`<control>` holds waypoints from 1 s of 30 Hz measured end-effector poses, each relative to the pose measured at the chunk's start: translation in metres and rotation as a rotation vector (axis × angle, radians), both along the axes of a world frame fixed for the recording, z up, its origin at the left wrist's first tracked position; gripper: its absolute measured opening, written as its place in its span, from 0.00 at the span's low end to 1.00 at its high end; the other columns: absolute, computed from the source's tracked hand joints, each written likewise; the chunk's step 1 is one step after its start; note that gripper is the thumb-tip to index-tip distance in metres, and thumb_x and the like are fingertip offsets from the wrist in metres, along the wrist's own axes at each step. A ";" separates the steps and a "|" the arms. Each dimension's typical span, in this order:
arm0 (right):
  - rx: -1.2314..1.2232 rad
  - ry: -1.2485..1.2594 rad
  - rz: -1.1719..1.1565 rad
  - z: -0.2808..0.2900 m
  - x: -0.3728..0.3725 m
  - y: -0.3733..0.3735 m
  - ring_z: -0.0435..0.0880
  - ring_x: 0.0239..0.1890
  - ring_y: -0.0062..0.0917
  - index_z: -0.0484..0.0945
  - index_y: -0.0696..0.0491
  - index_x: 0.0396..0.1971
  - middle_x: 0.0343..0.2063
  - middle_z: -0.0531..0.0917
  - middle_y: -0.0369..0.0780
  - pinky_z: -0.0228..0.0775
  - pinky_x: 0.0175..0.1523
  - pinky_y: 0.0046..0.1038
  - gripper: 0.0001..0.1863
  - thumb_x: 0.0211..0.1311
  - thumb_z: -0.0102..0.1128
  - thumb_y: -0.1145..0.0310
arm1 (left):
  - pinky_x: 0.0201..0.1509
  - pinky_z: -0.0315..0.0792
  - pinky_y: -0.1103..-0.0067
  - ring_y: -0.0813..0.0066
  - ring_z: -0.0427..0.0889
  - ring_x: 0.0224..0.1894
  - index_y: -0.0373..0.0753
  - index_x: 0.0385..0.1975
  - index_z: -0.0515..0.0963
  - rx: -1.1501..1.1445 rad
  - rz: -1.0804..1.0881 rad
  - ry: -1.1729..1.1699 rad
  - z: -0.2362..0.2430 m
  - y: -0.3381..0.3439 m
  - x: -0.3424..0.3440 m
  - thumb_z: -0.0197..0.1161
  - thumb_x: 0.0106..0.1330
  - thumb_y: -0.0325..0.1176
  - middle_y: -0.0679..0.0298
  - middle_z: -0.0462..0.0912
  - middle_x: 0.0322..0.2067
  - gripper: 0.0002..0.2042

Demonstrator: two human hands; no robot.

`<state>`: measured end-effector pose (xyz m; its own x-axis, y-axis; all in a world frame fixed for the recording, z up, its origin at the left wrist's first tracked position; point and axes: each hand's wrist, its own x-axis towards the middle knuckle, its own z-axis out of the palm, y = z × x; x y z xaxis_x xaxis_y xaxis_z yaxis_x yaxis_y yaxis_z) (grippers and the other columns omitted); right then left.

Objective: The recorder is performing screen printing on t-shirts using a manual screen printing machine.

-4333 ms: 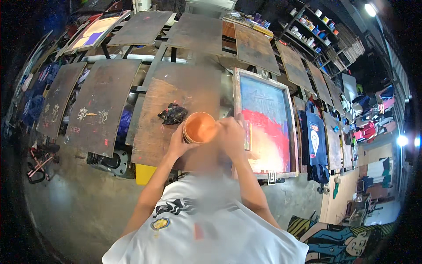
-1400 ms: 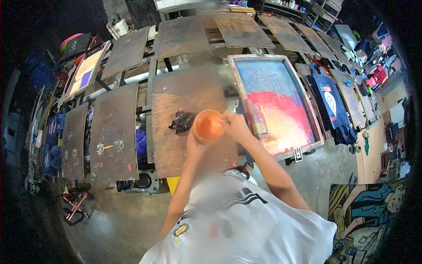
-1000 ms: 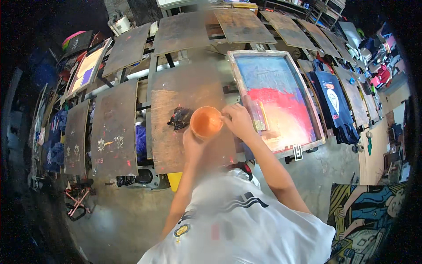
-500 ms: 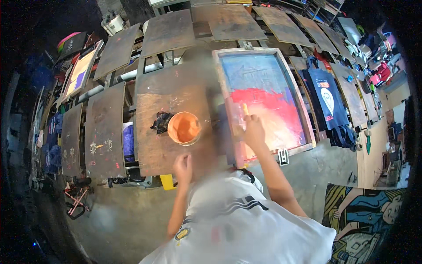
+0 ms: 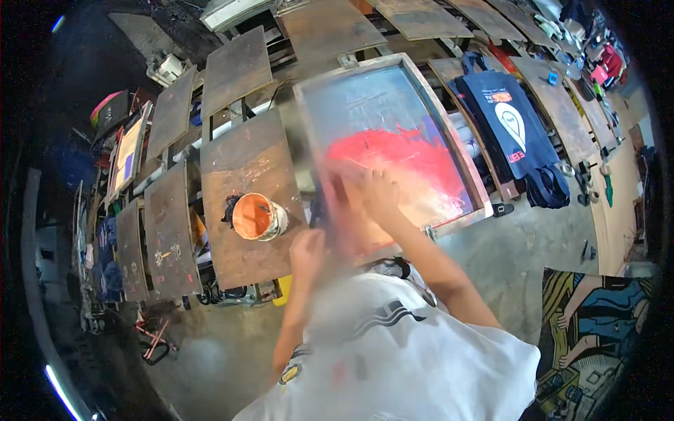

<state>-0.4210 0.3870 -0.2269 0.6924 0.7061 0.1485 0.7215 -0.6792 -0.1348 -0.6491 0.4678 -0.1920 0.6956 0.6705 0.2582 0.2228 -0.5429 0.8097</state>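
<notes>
A wood-framed printing screen [image 5: 460, 144] lies before me on the right, its mesh blue at the far end with wet red ink [image 5: 393, 151] across the middle and paler orange-pink nearer me. My right hand [image 5: 381, 193] is over the inked mesh, fingers bent down and closed; what they grip is hidden by the hand and a blurred patch. My left hand [image 5: 307, 249] is curled closed by the near right corner of a brown board [image 5: 246, 158], nothing visible in it. On that board stands an open tub [image 5: 257, 217] of orange ink, a dark crumpled scrap [image 5: 229, 209] against its side.
More dark boards [image 5: 235, 70] stand in rows behind and to the left. Navy tote bags [image 5: 505, 123] lie on a board right of the screen. A painted panel [image 5: 593, 337] is at the lower right, above concrete floor [image 5: 484, 259]. A blurred smear hides the screen's left edge.
The whole view has tilted and shifted. My left hand has come closer to the screen. An orange-yellow piece seen at my right fingers earlier no longer shows.
</notes>
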 end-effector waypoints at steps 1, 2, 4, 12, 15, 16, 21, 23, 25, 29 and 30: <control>0.085 0.069 -0.100 0.009 0.014 -0.007 0.82 0.46 0.35 0.80 0.48 0.47 0.39 0.81 0.39 0.76 0.48 0.42 0.16 0.58 0.58 0.68 | 0.47 0.76 0.70 0.57 0.83 0.39 0.35 0.34 0.84 -0.041 0.024 0.010 0.007 -0.005 0.011 0.65 0.62 0.29 0.55 0.85 0.35 0.05; 0.086 0.077 -0.110 0.009 0.034 -0.014 0.82 0.46 0.35 0.80 0.48 0.47 0.39 0.81 0.39 0.76 0.48 0.42 0.16 0.58 0.58 0.68 | 0.47 0.76 0.71 0.58 0.83 0.41 0.34 0.35 0.83 -0.041 -0.003 0.019 0.019 -0.011 0.024 0.65 0.61 0.28 0.55 0.85 0.36 0.06; -0.145 -0.063 0.256 0.013 0.066 -0.023 0.81 0.47 0.33 0.80 0.47 0.46 0.40 0.82 0.38 0.78 0.43 0.38 0.16 0.57 0.60 0.69 | 0.48 0.75 0.73 0.60 0.82 0.41 0.34 0.36 0.82 0.063 -0.047 0.003 0.024 -0.016 0.045 0.65 0.62 0.27 0.57 0.84 0.36 0.06; 0.121 0.039 0.533 0.064 0.055 -0.122 0.77 0.44 0.30 0.82 0.45 0.42 0.39 0.83 0.31 0.77 0.38 0.31 0.16 0.50 0.60 0.71 | 0.65 0.65 0.62 0.51 0.71 0.58 0.38 0.50 0.78 0.358 0.031 0.035 0.060 -0.078 0.084 0.76 0.51 0.37 0.55 0.75 0.55 0.26; 0.142 0.099 0.659 0.076 0.043 -0.157 0.76 0.42 0.30 0.82 0.46 0.40 0.39 0.82 0.31 0.77 0.38 0.30 0.17 0.45 0.61 0.70 | 0.66 0.63 0.61 0.50 0.70 0.59 0.39 0.52 0.77 0.408 0.083 0.180 0.046 -0.099 0.074 0.78 0.47 0.41 0.56 0.76 0.54 0.30; 0.161 0.102 0.684 0.076 0.040 -0.165 0.76 0.41 0.30 0.82 0.47 0.39 0.39 0.82 0.31 0.77 0.38 0.30 0.18 0.43 0.61 0.70 | 0.65 0.64 0.61 0.51 0.71 0.59 0.39 0.52 0.77 0.395 -0.017 0.230 0.044 -0.103 0.069 0.78 0.47 0.40 0.57 0.76 0.54 0.30; 0.208 0.135 0.709 0.058 0.033 -0.177 0.76 0.41 0.30 0.82 0.48 0.34 0.38 0.82 0.31 0.77 0.38 0.30 0.14 0.41 0.61 0.70 | 0.61 0.68 0.64 0.54 0.75 0.55 0.38 0.50 0.80 0.194 -0.078 0.321 0.038 -0.128 0.055 0.71 0.52 0.31 0.59 0.79 0.51 0.22; 0.200 0.143 0.720 0.050 0.028 -0.179 0.76 0.41 0.30 0.81 0.49 0.31 0.39 0.82 0.31 0.77 0.38 0.30 0.12 0.41 0.61 0.70 | 0.60 0.69 0.65 0.54 0.76 0.54 0.39 0.50 0.80 0.189 -0.053 0.316 0.032 -0.132 0.046 0.69 0.53 0.28 0.58 0.79 0.51 0.21; 0.133 0.183 0.732 0.044 0.023 -0.182 0.76 0.46 0.29 0.83 0.49 0.40 0.38 0.82 0.32 0.76 0.40 0.33 0.15 0.49 0.61 0.67 | 0.60 0.70 0.65 0.54 0.76 0.55 0.39 0.50 0.80 0.181 -0.051 0.394 0.030 -0.136 0.039 0.69 0.54 0.29 0.58 0.80 0.51 0.21; 0.073 0.153 0.766 0.042 0.020 -0.180 0.75 0.47 0.30 0.82 0.49 0.42 0.39 0.81 0.33 0.76 0.40 0.33 0.16 0.50 0.60 0.67 | 0.60 0.70 0.64 0.54 0.76 0.56 0.39 0.50 0.80 0.133 -0.019 0.376 0.013 -0.140 0.033 0.69 0.54 0.29 0.58 0.80 0.51 0.21; 0.066 0.162 0.755 0.041 0.019 -0.179 0.75 0.47 0.30 0.81 0.50 0.43 0.39 0.81 0.33 0.76 0.41 0.32 0.17 0.50 0.60 0.67 | 0.60 0.70 0.64 0.53 0.75 0.56 0.39 0.51 0.80 0.104 -0.003 0.353 0.011 -0.141 0.034 0.69 0.54 0.29 0.58 0.79 0.51 0.21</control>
<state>-0.4016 0.2077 -0.1861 0.0433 0.9886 0.1444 0.9537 0.0021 -0.3009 -0.6147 0.3265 -0.1812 0.7559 0.6511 0.0685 0.4770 -0.6193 0.6236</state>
